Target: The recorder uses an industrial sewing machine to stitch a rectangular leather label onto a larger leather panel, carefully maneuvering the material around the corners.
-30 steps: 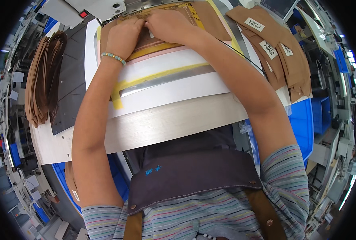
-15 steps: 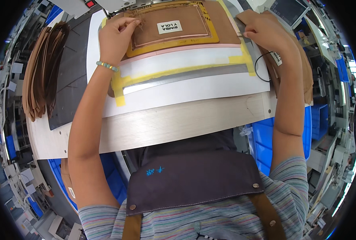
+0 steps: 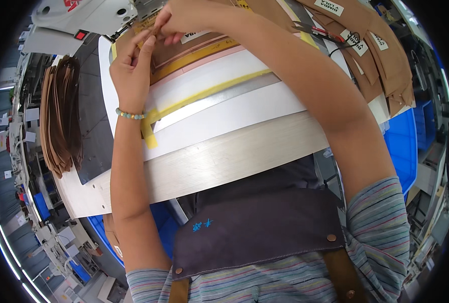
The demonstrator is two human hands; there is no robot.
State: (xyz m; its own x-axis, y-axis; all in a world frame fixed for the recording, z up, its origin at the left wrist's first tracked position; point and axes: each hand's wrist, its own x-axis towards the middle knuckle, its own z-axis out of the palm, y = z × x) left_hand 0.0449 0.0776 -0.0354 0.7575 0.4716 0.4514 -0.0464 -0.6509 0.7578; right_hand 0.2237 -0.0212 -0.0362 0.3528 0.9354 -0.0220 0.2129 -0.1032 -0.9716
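Note:
My left hand (image 3: 132,70) and my right hand (image 3: 184,19) meet fingertip to fingertip over the left end of a brown panel (image 3: 170,52). Both are closed in a pinch; something small and brown shows between the fingertips, too small to name. Around the panel runs a yellow template frame (image 3: 191,61). A white label (image 3: 194,36) on the panel is partly covered by my right hand. My right forearm crosses over the work and hides much of the frame. Red-handled snips (image 3: 319,31) with a black cord loop lie to the right, apart from my hands.
A sewing machine head (image 3: 83,22) stands just beyond my hands at the far left. Brown labelled pieces (image 3: 388,65) are piled at right, and another brown stack (image 3: 58,116) hangs at the left. Blue bins (image 3: 402,146) sit below the table edge (image 3: 224,151).
My right hand has left the snips at the right and come across to my left hand. My left hand has kept its pinch. The whole view has turned and shifted.

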